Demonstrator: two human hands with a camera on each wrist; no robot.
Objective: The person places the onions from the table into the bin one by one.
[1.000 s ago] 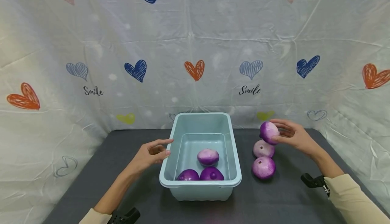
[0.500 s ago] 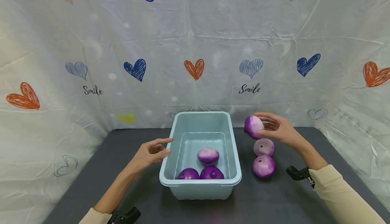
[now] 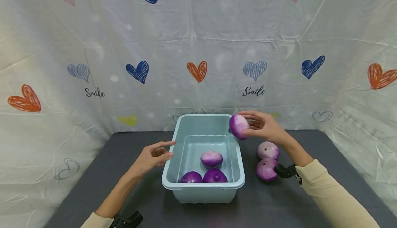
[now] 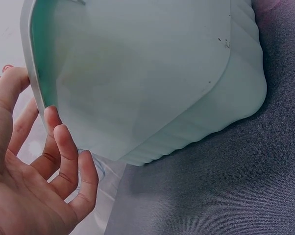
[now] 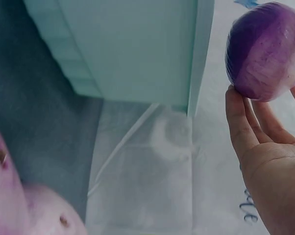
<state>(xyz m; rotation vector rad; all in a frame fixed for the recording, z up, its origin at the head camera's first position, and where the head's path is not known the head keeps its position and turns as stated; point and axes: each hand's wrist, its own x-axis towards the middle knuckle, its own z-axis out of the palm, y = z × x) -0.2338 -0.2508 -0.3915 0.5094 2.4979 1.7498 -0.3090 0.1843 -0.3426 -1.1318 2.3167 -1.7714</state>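
Observation:
A red onion point(image 3: 239, 126) is in my right hand point(image 3: 263, 126), its fingers and thumb around the side. That onion overlaps the right rim of a pale blue plastic tub point(image 3: 204, 196) toward the far end, in the head view. In the right wrist view, the onion point(image 5: 265, 51) sits raised on the fingertips, beside the tub's wall point(image 5: 133, 54). My left hand point(image 3: 152, 155) rests its extended index finger and thumb at the tub's left rim. Its other fingers point(image 4: 66, 152) bend loosely beside the outer wall in the left wrist view.
Inside the tub lie three red onions point(image 3: 211, 159), two of them at the near end. Two more onions point(image 3: 268, 150) sit on the dark tabletop point(image 3: 149, 204), right of the tub. Behind the table hangs a white curtain point(image 3: 167, 24) with printed hearts.
My right hand has carried its onion leftward, from above the two table onions to the tub's right rim. The left hand and the tub have stayed in place.

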